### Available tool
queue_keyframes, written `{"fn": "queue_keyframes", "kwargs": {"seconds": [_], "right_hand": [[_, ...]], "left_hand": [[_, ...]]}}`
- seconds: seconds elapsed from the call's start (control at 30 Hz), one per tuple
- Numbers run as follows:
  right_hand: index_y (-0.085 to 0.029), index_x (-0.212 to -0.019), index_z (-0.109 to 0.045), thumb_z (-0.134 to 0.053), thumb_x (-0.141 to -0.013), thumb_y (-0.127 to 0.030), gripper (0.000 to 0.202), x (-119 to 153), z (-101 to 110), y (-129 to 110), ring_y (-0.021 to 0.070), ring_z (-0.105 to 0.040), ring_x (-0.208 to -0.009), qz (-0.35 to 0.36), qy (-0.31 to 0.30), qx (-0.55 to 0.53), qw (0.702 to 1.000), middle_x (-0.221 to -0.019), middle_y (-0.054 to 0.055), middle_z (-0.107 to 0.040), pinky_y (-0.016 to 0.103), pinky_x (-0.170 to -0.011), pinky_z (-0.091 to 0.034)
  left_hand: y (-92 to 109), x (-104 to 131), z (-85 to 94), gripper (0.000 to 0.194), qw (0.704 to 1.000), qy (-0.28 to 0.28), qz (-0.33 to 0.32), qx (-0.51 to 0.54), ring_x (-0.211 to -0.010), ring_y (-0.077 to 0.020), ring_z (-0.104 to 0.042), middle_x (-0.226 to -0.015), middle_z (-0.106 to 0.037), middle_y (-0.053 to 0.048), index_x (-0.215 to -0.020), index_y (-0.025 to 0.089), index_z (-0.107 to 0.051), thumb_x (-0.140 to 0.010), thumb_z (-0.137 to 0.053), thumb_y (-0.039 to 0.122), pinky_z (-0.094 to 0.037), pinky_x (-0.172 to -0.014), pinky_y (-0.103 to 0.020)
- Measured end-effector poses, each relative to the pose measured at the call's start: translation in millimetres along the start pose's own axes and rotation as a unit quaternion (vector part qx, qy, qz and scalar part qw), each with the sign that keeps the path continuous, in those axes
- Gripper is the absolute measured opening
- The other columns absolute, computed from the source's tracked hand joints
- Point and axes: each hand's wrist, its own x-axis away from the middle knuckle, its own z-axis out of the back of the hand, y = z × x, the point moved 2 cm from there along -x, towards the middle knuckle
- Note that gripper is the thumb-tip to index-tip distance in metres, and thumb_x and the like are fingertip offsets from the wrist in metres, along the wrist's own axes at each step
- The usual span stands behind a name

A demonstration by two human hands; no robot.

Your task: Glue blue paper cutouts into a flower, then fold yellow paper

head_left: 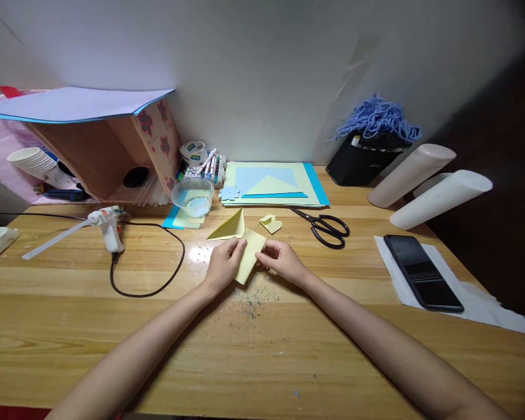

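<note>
A piece of folded yellow paper is held between my two hands above the middle of the table. My left hand grips its left edge, with the thumb lying on the front face. On the opposite side, my right hand pinches the right edge between thumb and curled fingers. Just behind stands a folded yellow paper triangle. To its right lies a small folded yellow scrap. Black-handled scissors rest beyond my right hand, blades pointing left.
At left lie a white glue gun and its looping black cord. Behind are a cardboard box, a clear bowl, markers and stacked paper sheets. A phone, paper rolls and a black holder occupy the right.
</note>
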Motion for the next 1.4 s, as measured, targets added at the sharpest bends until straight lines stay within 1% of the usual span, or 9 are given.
{"fn": "queue_keyframes", "kwargs": {"seconds": [0.07,0.13,0.23,0.4,0.5,0.63,0.9,1.27,1.4], "right_hand": [[-0.013,-0.079,-0.060,-0.063,-0.073,-0.035,0.023,0.2,0.6,0.6,0.0123,-0.058,-0.063,-0.005,-0.030,-0.002,1.000,-0.072,0.003,-0.062,0.025,-0.058,-0.047],[-0.012,-0.080,-0.060,-0.063,-0.072,-0.034,0.024,0.3,1.3,-0.1,0.0126,-0.058,-0.061,-0.014,-0.045,-0.008,0.999,-0.070,0.004,-0.063,0.025,-0.057,-0.047],[-0.011,-0.076,-0.061,-0.064,-0.070,-0.033,0.023,0.6,1.7,-4.5,0.0119,-0.057,-0.055,-0.024,-0.062,0.009,0.998,-0.063,0.003,-0.062,0.024,-0.053,-0.046],[-0.012,-0.071,-0.059,-0.063,-0.070,-0.031,0.020,1.4,1.5,-9.1,0.0115,-0.057,-0.054,-0.023,-0.069,0.033,0.997,-0.062,0.003,-0.062,0.024,-0.053,-0.046],[-0.013,-0.069,-0.056,-0.062,-0.071,-0.032,0.020,1.2,2.2,-4.7,0.0110,-0.056,-0.051,-0.033,-0.053,0.014,0.998,-0.059,0.003,-0.061,0.023,-0.049,-0.045],[-0.015,-0.067,-0.052,-0.064,-0.069,-0.035,0.024,-0.9,3.7,-0.1,0.0109,-0.056,-0.047,-0.042,-0.032,-0.017,0.998,-0.055,0.000,-0.060,0.020,-0.042,-0.042],[-0.016,-0.062,-0.049,-0.066,-0.066,-0.035,0.025,-5.8,7.2,-6.7,0.0067,-0.047,-0.038,-0.028,0.041,-0.058,0.997,-0.053,-0.002,-0.058,0.019,-0.038,-0.038],[-0.017,-0.065,-0.052,-0.066,-0.067,-0.034,0.022,-8.4,12.4,-1.9,0.0055,-0.042,-0.038,-0.003,0.126,-0.089,0.988,-0.054,-0.003,-0.057,0.019,-0.036,-0.034],[-0.017,-0.066,-0.052,-0.066,-0.067,-0.033,0.021,-9.9,15.3,2.6,0.0059,-0.042,-0.041,0.008,0.169,-0.110,0.979,-0.054,-0.004,-0.053,0.017,-0.035,-0.032]], "left_hand": [[0.5,-0.5,0.0,0.037,1.000,-0.002,-0.002,0.001,-0.053,-0.0101,-0.037,-0.054,-0.038,0.004,-0.058,0.018,-0.037,-0.085,-0.040,0.042,-0.026,-0.050,-0.023],[1.1,-0.8,-0.2,0.036,1.000,-0.005,-0.003,-0.001,-0.053,-0.0101,-0.037,-0.054,-0.038,0.004,-0.058,0.018,-0.037,-0.086,-0.040,0.042,-0.026,-0.050,-0.023],[1.7,-0.7,-0.2,0.037,1.000,-0.004,-0.008,-0.009,-0.052,-0.0099,-0.036,-0.053,-0.037,0.004,-0.058,0.018,-0.037,-0.085,-0.040,0.042,-0.025,-0.050,-0.023],[1.5,-0.6,-0.8,0.037,1.000,-0.007,-0.015,-0.018,-0.052,-0.0097,-0.036,-0.054,-0.038,0.004,-0.058,0.017,-0.038,-0.086,-0.040,0.041,-0.025,-0.050,-0.023],[2.1,-0.8,-0.7,0.036,1.000,-0.005,-0.016,-0.021,-0.053,-0.0097,-0.036,-0.054,-0.038,0.004,-0.058,0.018,-0.038,-0.086,-0.040,0.041,-0.025,-0.050,-0.023],[3.9,-0.8,0.1,0.036,1.000,0.003,-0.016,-0.023,-0.053,-0.0101,-0.037,-0.054,-0.038,0.003,-0.058,0.018,-0.038,-0.086,-0.039,0.041,-0.026,-0.050,-0.023],[3.2,0.1,-0.2,0.035,0.999,0.008,-0.032,-0.021,-0.052,-0.0097,-0.036,-0.053,-0.036,0.004,-0.058,0.018,-0.037,-0.086,-0.041,0.039,-0.025,-0.050,-0.023],[4.5,0.4,0.4,0.037,0.999,0.002,-0.035,-0.035,-0.051,-0.0099,-0.036,-0.052,-0.036,0.004,-0.056,0.018,-0.038,-0.086,-0.041,0.039,-0.024,-0.049,-0.024],[3.3,0.1,-0.7,0.036,0.999,-0.009,-0.033,-0.038,-0.051,-0.0099,-0.036,-0.053,-0.038,0.003,-0.058,0.017,-0.042,-0.086,-0.040,0.040,-0.024,-0.050,-0.024]]}}
